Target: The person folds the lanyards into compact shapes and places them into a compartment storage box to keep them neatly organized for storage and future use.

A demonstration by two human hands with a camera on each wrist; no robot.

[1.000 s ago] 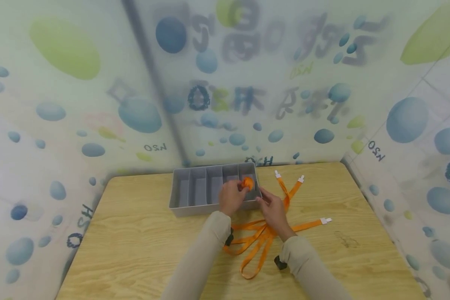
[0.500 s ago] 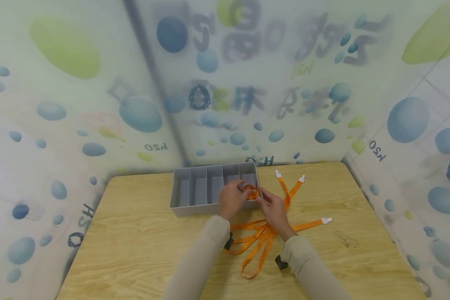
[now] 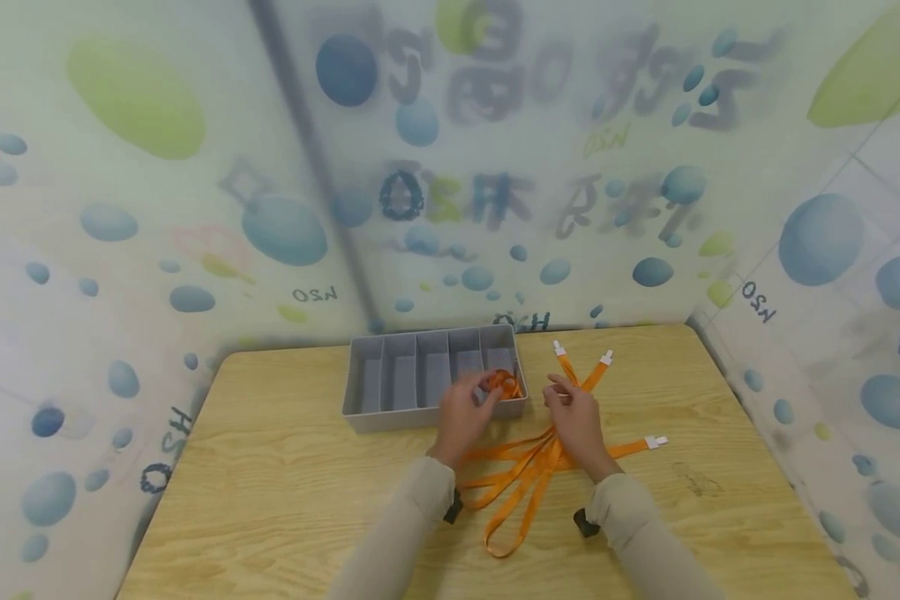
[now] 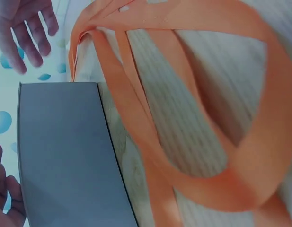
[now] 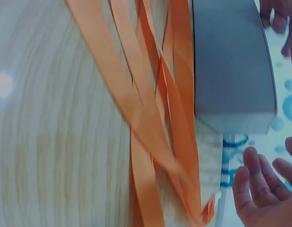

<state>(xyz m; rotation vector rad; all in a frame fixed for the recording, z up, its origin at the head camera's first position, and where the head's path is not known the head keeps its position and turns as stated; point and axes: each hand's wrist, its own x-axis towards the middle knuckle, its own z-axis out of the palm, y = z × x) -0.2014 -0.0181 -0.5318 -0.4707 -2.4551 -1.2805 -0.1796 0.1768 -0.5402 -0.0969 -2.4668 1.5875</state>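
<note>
In the head view, a coiled orange lanyard lies in the rightmost compartment of a grey divided box. My left hand reaches over the box's front wall, its loosely bent fingers right at the coil. My right hand is off the box's right side, above more orange lanyards, its fingers relaxed with nothing in them. The right wrist view has the right hand with fingers apart, beyond the end of the box. Box walls hide the coil in both wrist views.
Flat lanyards fan out on the wooden table in front and to the right of the box. Their white clips point right and toward the back. A patterned wall stands directly behind the table.
The orange lanyard coil has gone down into the rightmost compartment and spread a little, the left hand loosening around it. My right hand has left the box's right corner and moved right.
</note>
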